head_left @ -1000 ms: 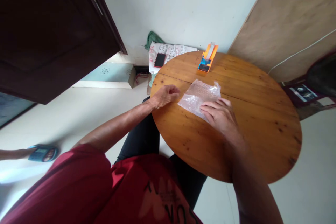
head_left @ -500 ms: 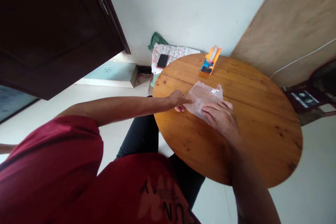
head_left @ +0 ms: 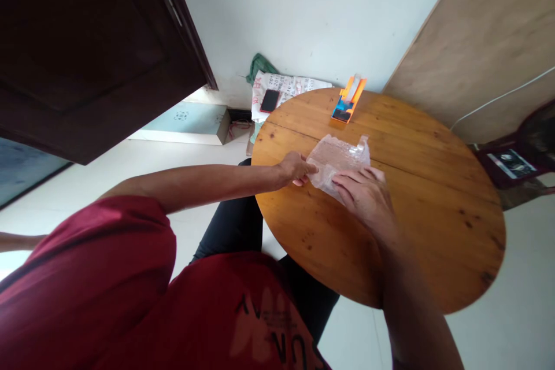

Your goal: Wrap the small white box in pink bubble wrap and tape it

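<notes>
A flat piece of bubble wrap, clear and crinkled, lies on the round wooden table. At its left edge, my left hand is closed, thumb on top and fingers curled beneath. My right hand rests palm down over the near right part of the wrap, its fingers stretched out flat. A glossy clear strip sticks up at the wrap's far right corner. Beyond the wrap stands an orange and blue tape dispenser with a roll of clear tape, touched by neither hand.
Behind the table's far left edge, a phone lies on a printed white sack. A pale box sits on the floor by the dark door. Wall and wooden board bound the far side. Part of an arm shows at the left edge.
My left hand has shifted slightly to the right along the wrap's edge. My right hand stays in place on it. The view has moved a little.
</notes>
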A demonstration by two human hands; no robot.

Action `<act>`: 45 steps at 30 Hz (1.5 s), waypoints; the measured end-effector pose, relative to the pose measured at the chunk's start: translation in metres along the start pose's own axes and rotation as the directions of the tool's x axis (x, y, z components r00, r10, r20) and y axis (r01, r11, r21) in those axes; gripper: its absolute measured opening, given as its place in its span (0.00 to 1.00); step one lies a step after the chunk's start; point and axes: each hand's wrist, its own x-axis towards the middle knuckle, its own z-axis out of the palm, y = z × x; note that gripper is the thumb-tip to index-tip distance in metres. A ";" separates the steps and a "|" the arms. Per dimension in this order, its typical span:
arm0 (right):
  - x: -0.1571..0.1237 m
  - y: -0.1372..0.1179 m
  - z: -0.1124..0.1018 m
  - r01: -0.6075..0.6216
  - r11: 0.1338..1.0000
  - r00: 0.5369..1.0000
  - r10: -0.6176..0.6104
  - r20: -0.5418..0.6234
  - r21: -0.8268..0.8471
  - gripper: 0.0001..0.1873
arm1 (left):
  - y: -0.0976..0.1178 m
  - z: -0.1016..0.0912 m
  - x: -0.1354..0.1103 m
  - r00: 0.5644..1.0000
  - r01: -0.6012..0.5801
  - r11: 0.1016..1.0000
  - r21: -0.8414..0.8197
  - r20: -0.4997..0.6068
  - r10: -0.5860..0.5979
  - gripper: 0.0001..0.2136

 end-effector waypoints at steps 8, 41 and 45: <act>-0.001 -0.001 0.000 0.014 1.000 1.000 -0.014 0.004 -0.006 0.10 | 0.002 0.001 0.001 0.997 0.012 0.999 -0.053 0.078 -0.007 0.06; -0.003 -0.001 -0.004 -0.063 0.992 0.998 0.060 0.033 0.112 0.08 | 0.037 0.027 -0.016 0.932 -0.337 0.873 0.354 0.256 0.256 0.08; -0.002 0.001 -0.003 -0.081 0.988 0.997 0.078 0.028 0.128 0.08 | 0.036 0.026 -0.014 0.916 -0.385 0.810 0.442 0.289 0.278 0.05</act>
